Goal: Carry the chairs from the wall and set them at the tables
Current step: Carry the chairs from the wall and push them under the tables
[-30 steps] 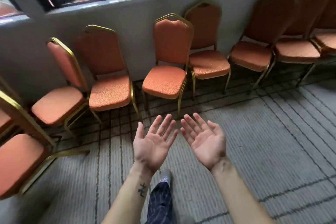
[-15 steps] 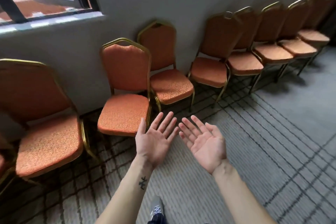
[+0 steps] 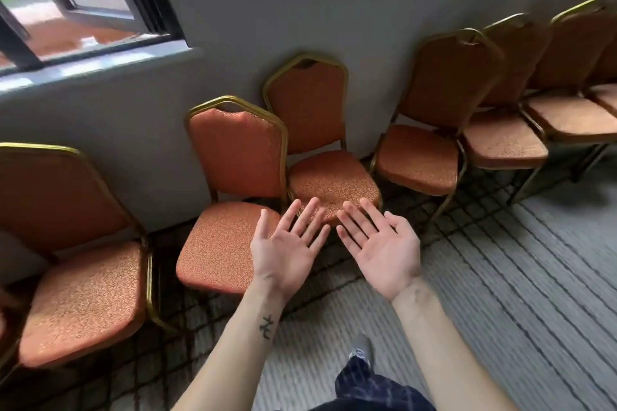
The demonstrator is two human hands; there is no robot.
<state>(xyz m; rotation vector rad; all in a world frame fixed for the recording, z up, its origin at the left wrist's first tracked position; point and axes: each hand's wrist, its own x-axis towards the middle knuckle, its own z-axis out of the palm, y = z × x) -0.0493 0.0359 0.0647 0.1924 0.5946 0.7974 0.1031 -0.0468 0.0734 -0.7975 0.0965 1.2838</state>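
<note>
Approaching chairs: both hands are out palm-up, holding nothing.
Left hand (image 3: 287,250): fingers (image 3: 302,220) straight and spread apart, in front of the nearest chair (image 3: 223,243); no grip.
Right hand (image 3: 384,253): fingers apart and empty, in front of the second chair (image 3: 330,183).
Chairs: orange padded, gold frames, backs to the wall (image 3: 300,10), seats facing the room; probably parked there to keep the carpet (image 3: 517,277) free.
Nearest chair: stands forward of its neighbour, so it is likely the easiest to take.
Worktop: none in view.
Step judged: pre-grasp, nothing lifted yet.
</note>
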